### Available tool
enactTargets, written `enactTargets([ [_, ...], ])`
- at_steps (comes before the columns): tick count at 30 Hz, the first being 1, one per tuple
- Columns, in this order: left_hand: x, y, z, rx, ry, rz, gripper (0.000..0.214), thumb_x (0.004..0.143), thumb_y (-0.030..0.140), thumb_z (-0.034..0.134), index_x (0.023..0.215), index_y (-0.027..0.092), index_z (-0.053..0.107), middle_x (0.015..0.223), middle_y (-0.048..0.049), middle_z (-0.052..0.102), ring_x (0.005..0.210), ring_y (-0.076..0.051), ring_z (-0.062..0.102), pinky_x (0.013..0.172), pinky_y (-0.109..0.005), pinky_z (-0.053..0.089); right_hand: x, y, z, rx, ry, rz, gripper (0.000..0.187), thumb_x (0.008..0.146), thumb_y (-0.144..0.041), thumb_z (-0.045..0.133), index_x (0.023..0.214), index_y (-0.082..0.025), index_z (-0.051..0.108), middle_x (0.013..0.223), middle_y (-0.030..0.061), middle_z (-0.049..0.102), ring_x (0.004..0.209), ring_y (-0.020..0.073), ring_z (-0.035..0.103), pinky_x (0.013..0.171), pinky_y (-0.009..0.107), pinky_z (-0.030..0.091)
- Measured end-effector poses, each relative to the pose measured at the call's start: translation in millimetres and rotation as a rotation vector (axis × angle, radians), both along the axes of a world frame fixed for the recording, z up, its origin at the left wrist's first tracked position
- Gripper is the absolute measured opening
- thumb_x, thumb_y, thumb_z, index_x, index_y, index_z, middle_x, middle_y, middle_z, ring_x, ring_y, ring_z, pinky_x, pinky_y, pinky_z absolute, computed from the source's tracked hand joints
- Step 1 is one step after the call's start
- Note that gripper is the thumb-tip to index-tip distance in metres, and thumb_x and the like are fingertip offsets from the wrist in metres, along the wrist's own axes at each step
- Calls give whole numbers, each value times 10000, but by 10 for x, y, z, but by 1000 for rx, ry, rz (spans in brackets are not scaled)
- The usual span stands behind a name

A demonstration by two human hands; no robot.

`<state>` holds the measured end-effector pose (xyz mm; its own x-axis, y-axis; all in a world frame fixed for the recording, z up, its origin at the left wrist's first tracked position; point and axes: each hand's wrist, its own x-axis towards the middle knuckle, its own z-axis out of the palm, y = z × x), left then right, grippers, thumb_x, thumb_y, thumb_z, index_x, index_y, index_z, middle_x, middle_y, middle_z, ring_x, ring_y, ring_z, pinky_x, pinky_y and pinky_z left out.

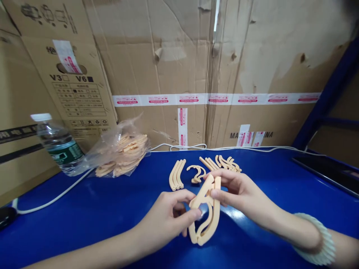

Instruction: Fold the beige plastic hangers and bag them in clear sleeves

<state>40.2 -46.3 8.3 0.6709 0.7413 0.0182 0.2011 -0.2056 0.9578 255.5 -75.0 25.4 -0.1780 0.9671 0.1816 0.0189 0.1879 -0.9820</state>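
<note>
Between my hands is a beige folding clothes hanger, its curved plastic arms folded close together and tilted upright above the table. My left hand pinches its left side between thumb and fingers. The upper right end is gripped by my right hand, thumb in front and fingers behind. Just beyond the hands lie three curved hanger arms side by side and a pair of hook-shaped pieces. Farther right are straighter arms and a small heap of curved pieces.
A clear plastic bag full of beige parts lies at the back left beside a water bottle. White cables cross the blue table. Cardboard boxes wall off the back; a dark flat device rests at right.
</note>
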Motion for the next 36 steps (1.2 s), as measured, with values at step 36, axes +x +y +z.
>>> enactTargets([
  [36, -132, 91, 43, 143, -48, 73, 330, 888, 503, 563, 788, 189, 583, 765, 0, 569, 696, -161, 522, 613, -260, 409, 84, 43, -234, -284, 236, -69, 366, 585, -322, 933, 766, -186, 645, 753, -23, 640, 682, 128, 674, 683, 267, 608],
])
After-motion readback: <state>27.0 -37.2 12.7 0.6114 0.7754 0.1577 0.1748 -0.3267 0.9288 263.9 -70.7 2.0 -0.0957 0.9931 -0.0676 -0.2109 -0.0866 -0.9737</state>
